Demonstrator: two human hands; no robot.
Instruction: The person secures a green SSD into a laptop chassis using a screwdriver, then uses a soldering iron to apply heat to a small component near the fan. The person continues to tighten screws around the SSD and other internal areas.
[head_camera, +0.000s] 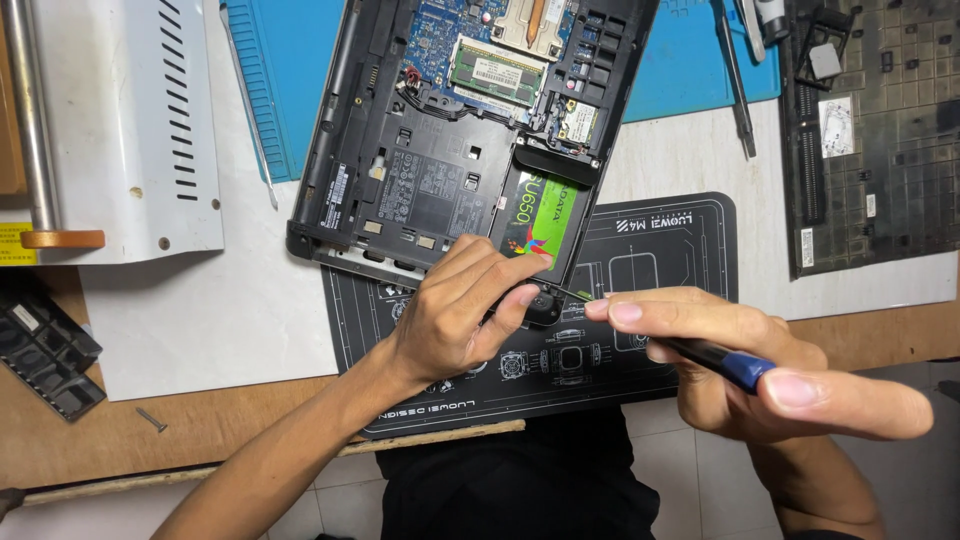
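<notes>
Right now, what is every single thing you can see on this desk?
Laptop: one, black, opened underside up, top middle.
Solid-state drive: one, black with a green label, in the laptop's bay.
Memory module: one, green, in the laptop's slot.
Work mat: one, black with white line drawings, under the hands.
Blue mat: one, blue, under the laptop's top.
Bottom cover panel: one, black, far right.
White metal case: one, white with slots, top left.
Loose screw: one, dark, on the wooden edge at left.
Screwdriver: one, black and blue handle, in the right hand.
Left hand: resting at the laptop's lower corner.
Right hand: holding the screwdriver.
</notes>
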